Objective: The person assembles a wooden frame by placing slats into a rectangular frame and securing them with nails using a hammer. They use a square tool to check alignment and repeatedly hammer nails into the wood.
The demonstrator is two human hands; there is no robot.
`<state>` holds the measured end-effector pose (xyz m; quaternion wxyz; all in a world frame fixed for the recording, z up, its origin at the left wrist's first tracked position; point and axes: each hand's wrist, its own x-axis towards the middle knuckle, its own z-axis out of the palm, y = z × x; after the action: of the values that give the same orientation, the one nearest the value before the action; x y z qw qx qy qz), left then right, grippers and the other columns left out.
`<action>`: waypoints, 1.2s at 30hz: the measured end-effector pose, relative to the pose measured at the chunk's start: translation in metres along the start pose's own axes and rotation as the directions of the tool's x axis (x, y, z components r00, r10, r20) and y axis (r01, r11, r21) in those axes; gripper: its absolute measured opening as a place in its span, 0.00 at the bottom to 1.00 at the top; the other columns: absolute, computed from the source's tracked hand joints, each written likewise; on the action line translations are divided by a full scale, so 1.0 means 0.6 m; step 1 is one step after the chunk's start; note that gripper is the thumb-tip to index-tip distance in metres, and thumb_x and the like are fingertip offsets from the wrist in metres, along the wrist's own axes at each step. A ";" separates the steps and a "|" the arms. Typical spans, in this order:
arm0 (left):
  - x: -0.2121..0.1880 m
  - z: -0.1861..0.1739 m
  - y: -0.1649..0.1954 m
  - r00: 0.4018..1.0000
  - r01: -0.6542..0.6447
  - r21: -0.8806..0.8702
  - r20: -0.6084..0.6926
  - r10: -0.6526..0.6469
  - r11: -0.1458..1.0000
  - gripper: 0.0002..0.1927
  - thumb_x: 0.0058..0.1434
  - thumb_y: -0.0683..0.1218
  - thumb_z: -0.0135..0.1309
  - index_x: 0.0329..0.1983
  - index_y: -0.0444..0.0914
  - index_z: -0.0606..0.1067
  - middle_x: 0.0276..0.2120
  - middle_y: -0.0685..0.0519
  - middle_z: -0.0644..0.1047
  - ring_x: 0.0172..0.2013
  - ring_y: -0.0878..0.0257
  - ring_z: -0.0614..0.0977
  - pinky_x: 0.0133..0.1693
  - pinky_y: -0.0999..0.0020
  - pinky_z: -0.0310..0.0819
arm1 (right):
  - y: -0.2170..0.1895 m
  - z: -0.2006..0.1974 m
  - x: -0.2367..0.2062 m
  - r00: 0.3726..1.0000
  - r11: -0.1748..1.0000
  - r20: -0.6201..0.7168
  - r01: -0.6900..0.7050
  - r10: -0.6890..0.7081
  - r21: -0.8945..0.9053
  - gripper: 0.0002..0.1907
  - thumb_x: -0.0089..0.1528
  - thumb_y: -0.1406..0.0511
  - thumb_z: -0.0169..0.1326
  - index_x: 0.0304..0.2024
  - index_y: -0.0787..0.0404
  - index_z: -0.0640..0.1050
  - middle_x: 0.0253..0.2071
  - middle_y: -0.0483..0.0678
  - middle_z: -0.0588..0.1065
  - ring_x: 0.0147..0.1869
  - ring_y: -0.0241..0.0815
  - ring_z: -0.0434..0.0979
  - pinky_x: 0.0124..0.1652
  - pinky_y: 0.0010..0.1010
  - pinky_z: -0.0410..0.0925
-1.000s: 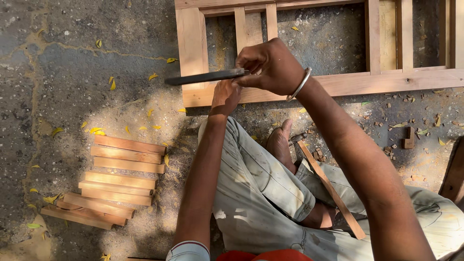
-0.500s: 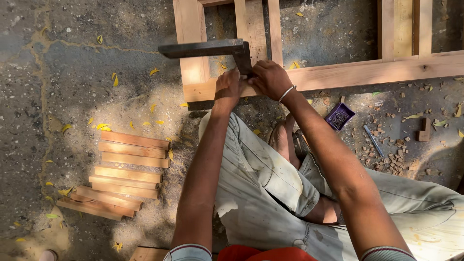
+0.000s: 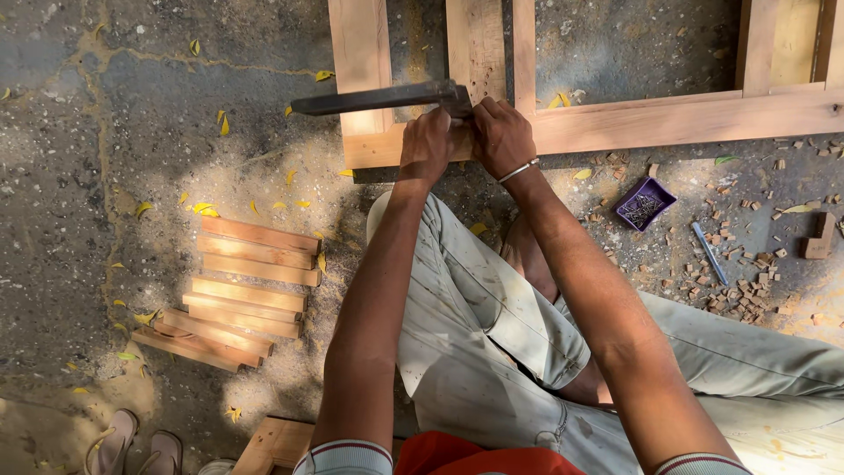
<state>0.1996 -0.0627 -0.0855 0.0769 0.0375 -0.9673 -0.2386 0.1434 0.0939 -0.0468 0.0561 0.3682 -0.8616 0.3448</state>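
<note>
A pale wooden frame (image 3: 668, 123) lies on the ground ahead of me, with upright members (image 3: 360, 62) running away from me. A dark metal try square (image 3: 374, 98) rests across the frame's left corner, its blade pointing left. My left hand (image 3: 427, 145) presses down on the frame's lower rail just under the square. My right hand (image 3: 499, 132), with a metal bangle on the wrist, grips the square's thick end beside a middle upright (image 3: 475, 44). My legs in grey trousers fill the foreground.
Several short wooden slats (image 3: 242, 286) lie stacked in rows at the left. A small purple tray of nails (image 3: 644, 204) sits right of my arm, with a blue pencil-like tool (image 3: 709, 253) and wood chips (image 3: 747, 295). Sandals (image 3: 132, 449) are at bottom left.
The square has come down from mid-air onto the frame's corner. My hands have drawn together on the lower rail, and the view has shifted closer to the frame.
</note>
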 end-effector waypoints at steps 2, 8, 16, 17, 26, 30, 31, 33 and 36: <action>-0.004 0.005 -0.001 1.000 0.011 0.024 0.023 -0.011 1.000 0.11 0.55 0.36 0.59 0.39 0.36 0.71 0.37 0.39 0.77 0.39 0.39 0.79 0.42 0.42 0.72 | 0.000 0.002 -0.002 1.000 1.000 -0.002 -0.020 0.020 0.011 0.07 0.61 0.67 0.59 0.35 0.62 0.73 0.36 0.50 0.72 0.42 0.53 0.74 0.39 0.43 0.69; 0.001 -0.004 0.000 1.000 0.005 -0.088 -0.006 -0.006 0.996 0.11 0.56 0.34 0.56 0.41 0.36 0.70 0.34 0.39 0.79 0.37 0.38 0.81 0.41 0.43 0.75 | 0.005 0.001 -0.001 1.000 1.000 0.017 -0.005 0.005 0.012 0.05 0.60 0.71 0.57 0.35 0.61 0.73 0.36 0.51 0.72 0.41 0.54 0.74 0.39 0.43 0.69; 0.017 -0.026 0.024 0.998 0.024 -0.253 -0.046 -0.037 0.967 0.07 0.68 0.40 0.51 0.49 0.37 0.72 0.33 0.41 0.82 0.35 0.40 0.83 0.36 0.46 0.76 | 0.017 -0.023 0.006 0.987 0.950 0.086 -0.155 0.136 0.270 0.04 0.68 0.69 0.56 0.43 0.64 0.76 0.41 0.55 0.76 0.47 0.59 0.77 0.44 0.45 0.70; 0.017 -0.024 0.022 0.994 0.003 -0.276 -0.103 -0.033 0.961 0.04 0.70 0.41 0.51 0.46 0.38 0.73 0.34 0.43 0.83 0.36 0.42 0.84 0.37 0.47 0.76 | 0.019 -0.029 0.006 0.981 0.925 0.100 -0.190 0.166 0.328 0.04 0.70 0.68 0.56 0.45 0.64 0.77 0.43 0.55 0.77 0.48 0.59 0.78 0.45 0.44 0.70; 0.013 -0.045 -0.005 0.844 0.336 -0.432 -0.257 -0.472 0.837 0.30 0.66 0.63 0.53 0.30 0.29 0.78 0.24 0.43 0.79 0.27 0.49 0.82 0.35 0.54 0.76 | 0.031 -0.245 -0.153 0.957 0.971 0.180 -0.238 0.228 0.036 0.15 0.68 0.62 0.57 0.49 0.68 0.76 0.41 0.58 0.77 0.41 0.57 0.80 0.42 0.45 0.72; 0.002 -0.062 0.053 0.933 -0.028 -0.538 -0.318 -0.171 0.842 0.31 0.72 0.64 0.50 0.35 0.30 0.78 0.31 0.43 0.82 0.32 0.48 0.85 0.37 0.55 0.77 | -0.008 -0.350 -0.261 0.898 0.947 0.302 -0.290 0.320 -0.140 0.18 0.65 0.54 0.58 0.43 0.63 0.78 0.41 0.55 0.78 0.45 0.57 0.79 0.44 0.44 0.71; -0.005 -0.059 0.080 0.945 -0.067 -0.511 -0.308 -0.110 0.857 0.31 0.72 0.64 0.51 0.34 0.30 0.76 0.31 0.42 0.82 0.32 0.46 0.84 0.37 0.53 0.76 | -0.023 -0.372 -0.273 0.932 0.955 0.227 -0.255 0.284 -0.150 0.19 0.64 0.54 0.58 0.44 0.64 0.78 0.42 0.56 0.78 0.46 0.58 0.79 0.45 0.45 0.71; -0.027 -0.043 0.150 0.987 0.125 -0.359 -0.052 -0.153 0.925 0.30 0.68 0.60 0.55 0.26 0.28 0.74 0.22 0.36 0.75 0.27 0.39 0.78 0.34 0.48 0.70 | -0.057 -0.418 -0.288 0.976 0.963 0.068 -0.189 0.205 -0.194 0.22 0.61 0.54 0.59 0.46 0.65 0.78 0.46 0.58 0.77 0.48 0.60 0.77 0.46 0.46 0.71; -0.062 0.000 0.289 0.995 -0.054 -0.468 0.053 0.089 0.882 0.21 0.65 0.55 0.58 0.28 0.32 0.76 0.25 0.37 0.77 0.30 0.37 0.79 0.34 0.45 0.72 | -0.100 -0.462 -0.274 0.989 0.975 -0.133 -0.095 0.069 -0.202 0.33 0.59 0.50 0.62 0.55 0.67 0.73 0.49 0.61 0.76 0.51 0.61 0.77 0.49 0.45 0.71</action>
<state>0.2303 0.0943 -0.0092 0.0571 -0.0266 -0.8847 -0.4619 0.2591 0.3384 0.1385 0.1337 0.3021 -0.9022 0.2773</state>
